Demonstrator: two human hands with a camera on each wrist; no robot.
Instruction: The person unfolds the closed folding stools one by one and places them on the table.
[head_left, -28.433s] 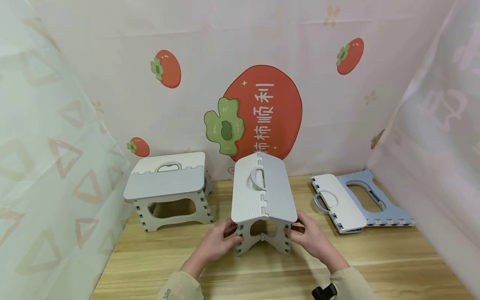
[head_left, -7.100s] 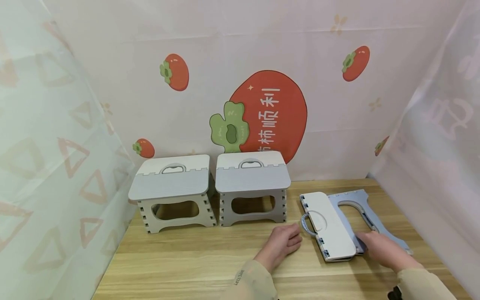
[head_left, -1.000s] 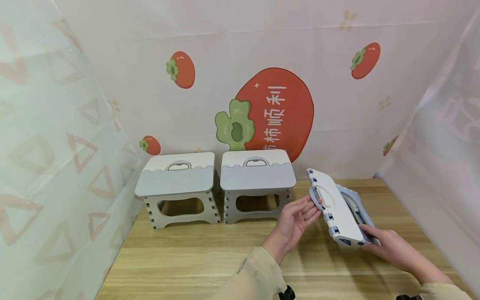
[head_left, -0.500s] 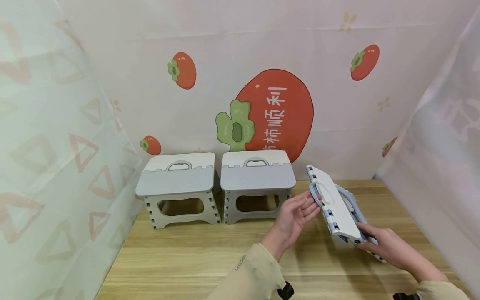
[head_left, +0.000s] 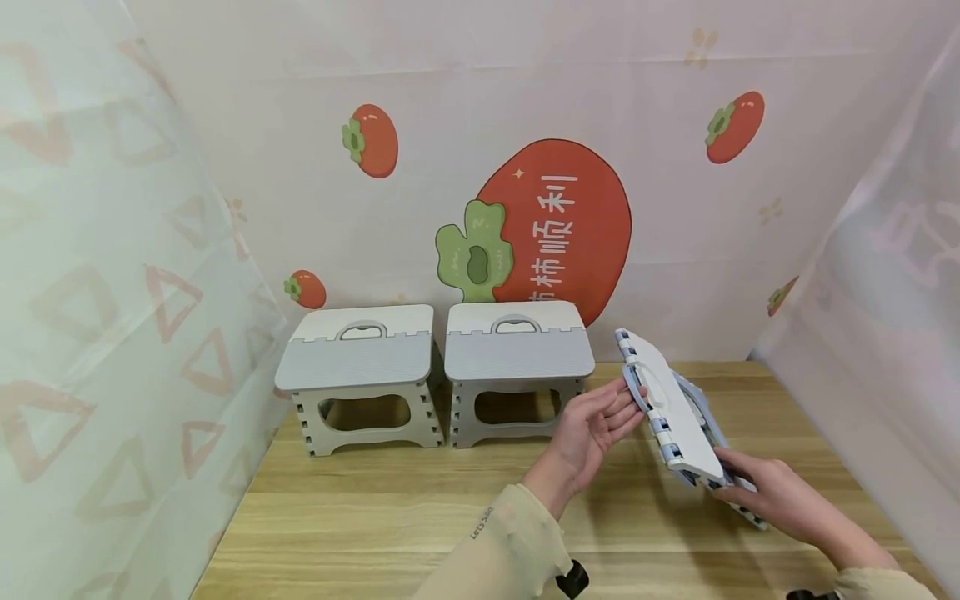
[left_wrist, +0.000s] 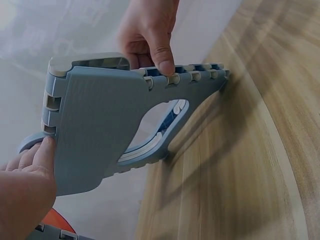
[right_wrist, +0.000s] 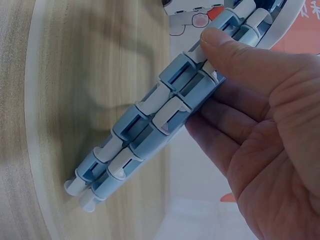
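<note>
A blue-and-white folding stool (head_left: 678,408), folded and tilted up on the right, is between my hands. Its white seat half faces left in the head view, while the left wrist view shows a blue panel (left_wrist: 100,125) and the cut-out leg. My left hand (head_left: 592,429) holds it at the blue carrying handle (head_left: 634,389), fingertips through the loop and thumb at the hinged edge. My right hand (head_left: 772,492) pinches the hinged leg edge at the near end; in the right wrist view its thumb lies across the blue and white hinges (right_wrist: 150,115).
Two unfolded grey-and-white stools stand side by side at the back, a left one (head_left: 356,371) and a middle one (head_left: 517,367). Behind them hangs a printed cloth (head_left: 660,275), with more cloth at both sides. The wooden table (head_left: 390,525) extends in front.
The middle stool, half unfolded in both hands earliest, now stands unfolded beside the left one. The blue-and-white stool lay flat and has been raised; over the last second it tilts slightly more upright.
</note>
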